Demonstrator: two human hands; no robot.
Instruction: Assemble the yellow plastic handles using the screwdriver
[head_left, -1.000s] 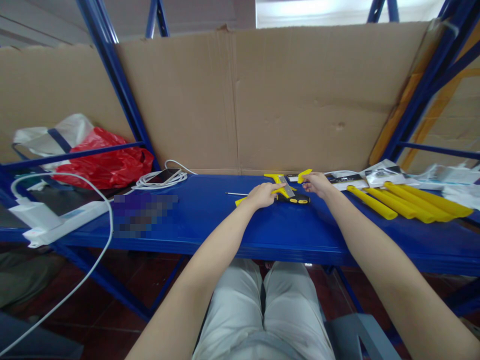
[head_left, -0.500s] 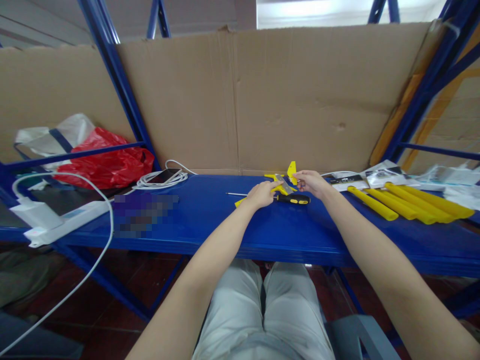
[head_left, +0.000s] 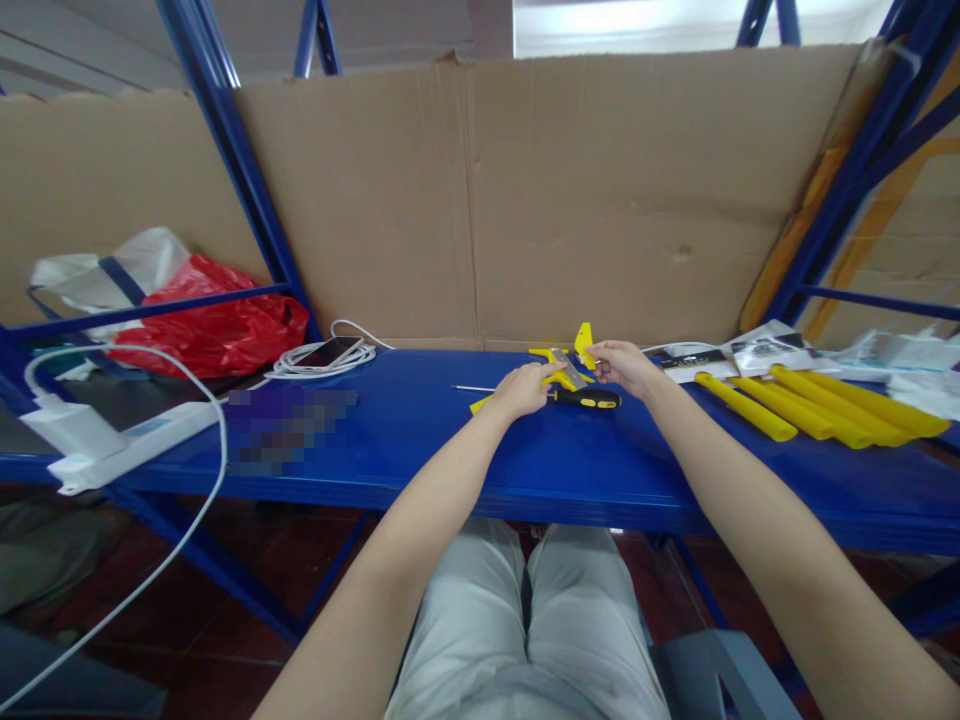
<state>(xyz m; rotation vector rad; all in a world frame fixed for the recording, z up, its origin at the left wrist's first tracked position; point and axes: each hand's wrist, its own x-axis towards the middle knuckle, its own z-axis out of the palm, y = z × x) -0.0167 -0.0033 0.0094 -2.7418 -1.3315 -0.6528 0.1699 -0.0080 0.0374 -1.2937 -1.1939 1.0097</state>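
Observation:
My left hand (head_left: 521, 391) is closed, its fingers on a yellow part with a grey metal plate (head_left: 571, 372) at the middle of the blue tabletop. To its right, my right hand (head_left: 626, 366) pinches at the lower end of a small upright yellow angular piece (head_left: 583, 343); the fingertips partly cover the grip. A screwdriver with a black and yellow handle (head_left: 589, 398) lies just in front of both hands, its thin shaft running left behind my left hand. Another bit of yellow (head_left: 479, 405) peeks out beside my left wrist, mostly hidden.
Several yellow tubes (head_left: 746, 408) lie at the right, before plastic-wrapped packets (head_left: 772, 350). Leftward are a phone on a coiled white cable (head_left: 322, 355), a power strip (head_left: 135, 440) with a looping cord and a red bag (head_left: 217, 315). Cardboard (head_left: 600, 200) walls the back between blue posts.

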